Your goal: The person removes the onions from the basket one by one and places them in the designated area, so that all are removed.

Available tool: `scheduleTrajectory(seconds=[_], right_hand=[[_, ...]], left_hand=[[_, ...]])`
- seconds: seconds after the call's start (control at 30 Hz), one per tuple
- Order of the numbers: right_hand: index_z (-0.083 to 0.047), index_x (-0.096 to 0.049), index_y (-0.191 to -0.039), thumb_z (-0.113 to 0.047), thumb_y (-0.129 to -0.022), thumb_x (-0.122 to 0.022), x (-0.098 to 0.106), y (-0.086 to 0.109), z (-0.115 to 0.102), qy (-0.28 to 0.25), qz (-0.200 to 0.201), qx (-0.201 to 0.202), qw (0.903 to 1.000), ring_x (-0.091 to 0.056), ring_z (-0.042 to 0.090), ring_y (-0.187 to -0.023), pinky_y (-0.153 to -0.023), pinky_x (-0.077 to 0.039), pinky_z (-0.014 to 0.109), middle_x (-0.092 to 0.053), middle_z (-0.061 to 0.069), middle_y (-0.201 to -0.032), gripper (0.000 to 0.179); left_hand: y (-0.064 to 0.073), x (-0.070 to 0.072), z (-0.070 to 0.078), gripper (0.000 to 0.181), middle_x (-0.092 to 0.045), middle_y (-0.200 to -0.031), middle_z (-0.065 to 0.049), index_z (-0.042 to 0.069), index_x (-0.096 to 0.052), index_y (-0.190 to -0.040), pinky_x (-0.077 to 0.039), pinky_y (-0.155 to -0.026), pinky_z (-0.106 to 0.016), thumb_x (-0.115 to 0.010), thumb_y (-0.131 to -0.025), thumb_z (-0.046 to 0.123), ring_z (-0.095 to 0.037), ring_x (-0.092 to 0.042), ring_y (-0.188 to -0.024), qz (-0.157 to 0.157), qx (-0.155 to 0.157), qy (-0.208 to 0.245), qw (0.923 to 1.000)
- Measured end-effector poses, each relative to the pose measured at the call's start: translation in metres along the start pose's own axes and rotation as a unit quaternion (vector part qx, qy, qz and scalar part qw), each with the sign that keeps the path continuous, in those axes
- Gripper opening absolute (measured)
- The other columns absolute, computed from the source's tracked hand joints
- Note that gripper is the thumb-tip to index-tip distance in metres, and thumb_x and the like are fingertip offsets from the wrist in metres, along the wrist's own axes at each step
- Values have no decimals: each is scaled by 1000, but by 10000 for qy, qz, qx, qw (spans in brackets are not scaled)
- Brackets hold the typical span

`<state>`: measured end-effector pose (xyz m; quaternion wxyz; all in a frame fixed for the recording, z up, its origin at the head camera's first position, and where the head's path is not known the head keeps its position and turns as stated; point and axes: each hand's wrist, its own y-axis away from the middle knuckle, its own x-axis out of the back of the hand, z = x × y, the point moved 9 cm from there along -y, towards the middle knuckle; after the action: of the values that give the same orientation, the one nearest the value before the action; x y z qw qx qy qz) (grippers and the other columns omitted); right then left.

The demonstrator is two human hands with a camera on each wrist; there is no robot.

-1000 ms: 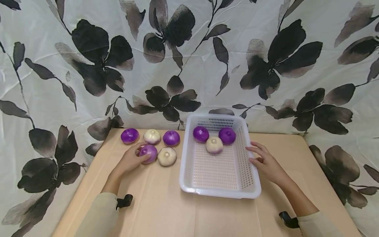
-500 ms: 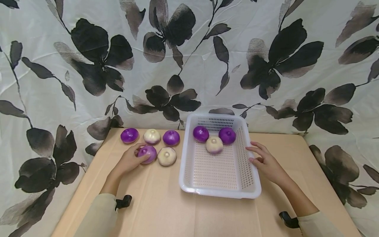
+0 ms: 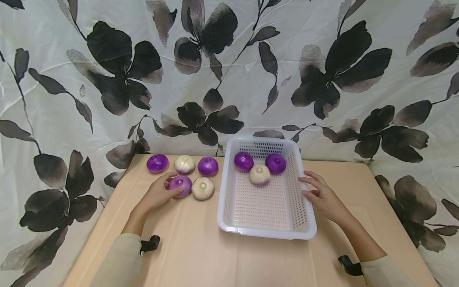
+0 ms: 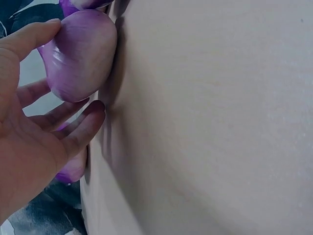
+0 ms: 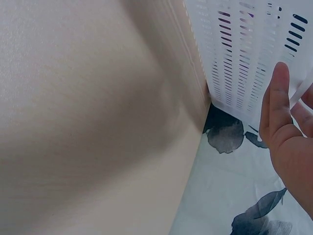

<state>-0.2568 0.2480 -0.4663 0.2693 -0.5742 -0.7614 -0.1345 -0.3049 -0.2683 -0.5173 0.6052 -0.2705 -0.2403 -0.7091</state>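
My left hand (image 3: pixel 157 193) grips a purple onion (image 3: pixel 181 185) on the table, the thumb on its near side and the fingers round its far left. In the left wrist view the thumb lies against this onion (image 4: pixel 85 58), with some fingertips partly hidden behind it. Right beside it sits a whitish onion (image 3: pixel 203 188). On the right, my right hand (image 3: pixel 324 199) holds the side rim of a white perforated basket (image 3: pixel 265 235). The right wrist view has the thumb (image 5: pixel 279 93) along the basket's outer wall and other fingers across the rim.
Behind the held onion stand a purple onion (image 3: pixel 157 163), a whitish onion (image 3: pixel 184 164) and another purple onion (image 3: pixel 208 166). Inside the basket lie two purple onions (image 3: pixel 275 164) and a whitish onion (image 3: pixel 259 175). A flower-print cloth (image 3: pixel 265 99) hangs behind the wooden table (image 3: pixel 186 247).
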Motion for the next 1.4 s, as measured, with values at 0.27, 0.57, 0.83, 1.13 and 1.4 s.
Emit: scheduleTrajectory(seconds=[0.27,0.57,0.83,1.13,1.4], right_hand=[[5,-49,-146,0,-101,-60,0,0,0,-14,-4,23,10000,-70,35,-98,-76,-60,23,-19,27,-164,46],[4,-51,-145,-1,-102,-60,1,-1,1,32,34,42,10000,-70,34,-98,-76,-60,21,-20,28,-164,45],[6,-51,-145,1,-101,-61,0,-1,0,-35,41,158,9999,-70,32,-96,-75,-60,20,-21,29,-163,46],[6,-50,-146,1,-101,-61,0,-1,0,-82,-7,85,9999,-70,32,-95,-75,-60,21,-19,28,-164,47],[6,-49,-146,0,-101,-61,1,0,0,-79,-15,28,10000,-69,31,-95,-75,-60,21,-19,28,-164,48]], left_hand=[[2,2,-1,63,-60,-141,-27,2,-49,-148,-54,-94,-46,-73,-97,30,-44,-61,-126,-22,107,63,9999],[3,3,-1,63,-63,-135,-27,3,-48,-148,-52,-85,-35,-73,-96,29,-37,-64,-117,-117,198,46,9997],[4,5,2,65,-58,-141,-29,-1,-45,-149,-55,-93,-44,-72,-97,28,-43,-62,-124,-107,169,94,9998],[8,24,17,71,-53,-142,-32,-1,-42,-151,-53,-97,-56,-74,-95,28,-47,-58,-120,99,3,-163,9998],[7,43,77,69,-57,-136,-24,4,-50,-147,-51,-97,-57,-80,-89,28,-42,-58,-117,419,-877,-648,9932]])
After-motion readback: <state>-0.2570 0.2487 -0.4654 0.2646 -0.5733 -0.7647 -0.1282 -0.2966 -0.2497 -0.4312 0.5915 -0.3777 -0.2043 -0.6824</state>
